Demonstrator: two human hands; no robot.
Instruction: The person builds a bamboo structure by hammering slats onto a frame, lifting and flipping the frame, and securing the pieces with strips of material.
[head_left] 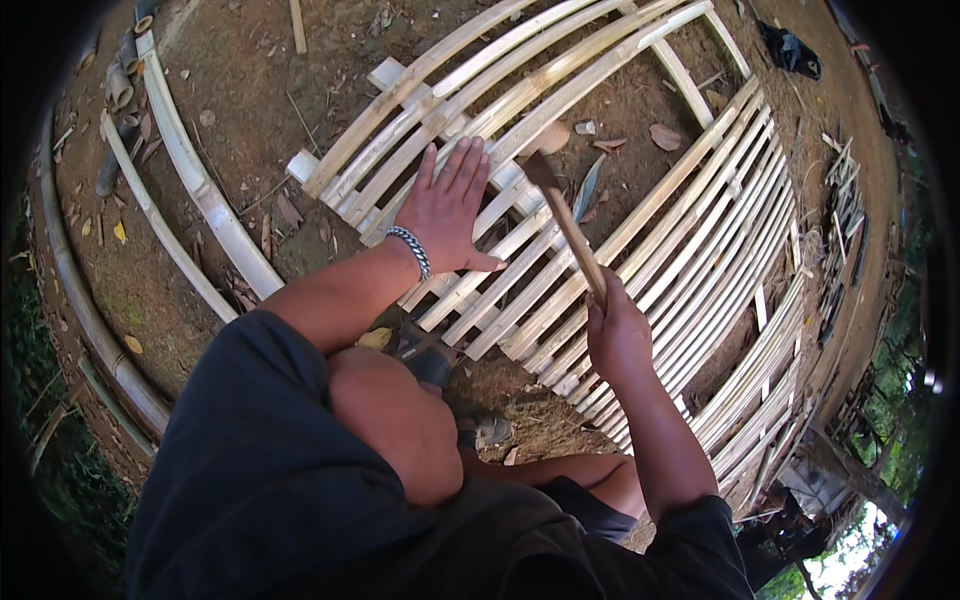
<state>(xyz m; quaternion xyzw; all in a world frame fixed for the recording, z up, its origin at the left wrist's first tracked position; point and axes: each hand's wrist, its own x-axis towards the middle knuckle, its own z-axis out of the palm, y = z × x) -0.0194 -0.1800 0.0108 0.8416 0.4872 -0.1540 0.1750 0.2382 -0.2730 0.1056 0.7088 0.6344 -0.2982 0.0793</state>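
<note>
My left hand (pixel 448 208) lies flat on the pale bamboo slats, its fingers stretched out and its thumb apart. A metal chain bracelet (pixel 411 250) circles that wrist. My right hand (pixel 618 335) is closed round the wooden handle of a hammer (pixel 574 238), whose dark head points away from me over the slats. Long split bamboo slats (pixel 690 225) lie side by side across a few crosspieces, forming a slatted panel on the ground. The ends of several slats are close to my knees, between my two hands.
Two loose split bamboo strips (pixel 205 190) lie on the bare soil at the left, with a long round bamboo pole (pixel 85 290) beyond them. Short bamboo tubes (pixel 120 88) rest at the upper left. A dark bag-like item (pixel 790 50) lies at the far right.
</note>
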